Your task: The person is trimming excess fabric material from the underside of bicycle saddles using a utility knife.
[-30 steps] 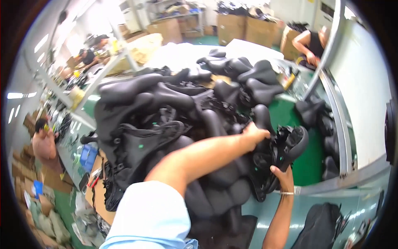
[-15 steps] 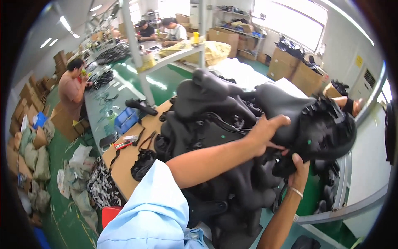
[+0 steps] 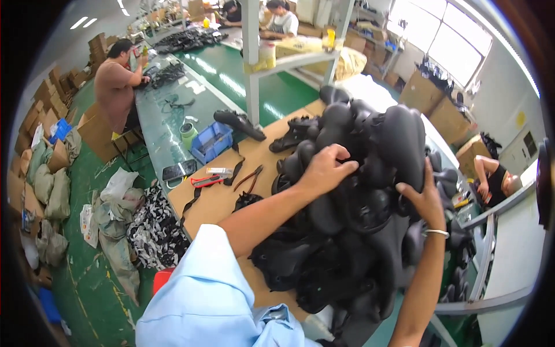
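A big heap of black moulded saddle-shaped parts [image 3: 352,225] covers the right side of a cardboard-topped table [image 3: 219,199]. My left hand [image 3: 324,168] reaches across and grips one black part [image 3: 399,150] near the top of the heap, fingers curled over its edge. My right hand [image 3: 425,199], with a bracelet at the wrist, presses on the same part from the right side. A light blue sleeve covers my left upper arm.
Pliers [image 3: 250,178], a red-handled tool [image 3: 205,180], a phone [image 3: 179,170] and a blue tray [image 3: 211,141] lie left of the heap. A person in a brown shirt [image 3: 115,81] works at a green bench. Sacks and boxes [image 3: 46,173] line the floor. Another person [image 3: 491,179] is at right.
My view has swung left, so the cardboard table and floor now show more. Both hands have stayed on the black part atop the heap, lifting and turning it slightly.
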`<state>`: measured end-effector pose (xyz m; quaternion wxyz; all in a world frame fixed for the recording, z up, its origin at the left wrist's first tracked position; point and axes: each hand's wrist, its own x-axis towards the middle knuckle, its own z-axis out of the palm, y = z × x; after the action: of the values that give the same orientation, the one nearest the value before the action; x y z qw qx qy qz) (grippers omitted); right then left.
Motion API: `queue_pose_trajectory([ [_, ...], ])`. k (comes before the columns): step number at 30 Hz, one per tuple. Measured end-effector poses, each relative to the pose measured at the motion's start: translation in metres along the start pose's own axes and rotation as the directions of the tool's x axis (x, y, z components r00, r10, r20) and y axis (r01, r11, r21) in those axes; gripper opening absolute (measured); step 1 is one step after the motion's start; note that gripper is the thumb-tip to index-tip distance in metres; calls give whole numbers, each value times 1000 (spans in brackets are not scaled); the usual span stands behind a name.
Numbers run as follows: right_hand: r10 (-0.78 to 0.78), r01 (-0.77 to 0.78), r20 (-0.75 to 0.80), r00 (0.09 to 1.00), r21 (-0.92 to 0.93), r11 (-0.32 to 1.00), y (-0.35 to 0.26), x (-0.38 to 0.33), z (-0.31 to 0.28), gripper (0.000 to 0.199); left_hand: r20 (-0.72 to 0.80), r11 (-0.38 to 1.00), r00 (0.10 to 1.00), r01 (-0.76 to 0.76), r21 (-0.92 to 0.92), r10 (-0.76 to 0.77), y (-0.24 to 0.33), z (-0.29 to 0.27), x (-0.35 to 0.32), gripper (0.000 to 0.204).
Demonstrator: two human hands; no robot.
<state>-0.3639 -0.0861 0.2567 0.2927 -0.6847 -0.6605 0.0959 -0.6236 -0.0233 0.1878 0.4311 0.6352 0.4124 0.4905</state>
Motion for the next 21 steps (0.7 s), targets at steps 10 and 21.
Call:
queue_pose_trajectory([
  [10,-179,-7,-397,900,-424,906,-70,-70,31,62,-253,969,952,210,132,-172,-153,-239,-91,18],
  [21,-320,85,467,824,456,886,-195,-280,367,34,136,570,604,619,541,-785,-218,-331,-355,20],
])
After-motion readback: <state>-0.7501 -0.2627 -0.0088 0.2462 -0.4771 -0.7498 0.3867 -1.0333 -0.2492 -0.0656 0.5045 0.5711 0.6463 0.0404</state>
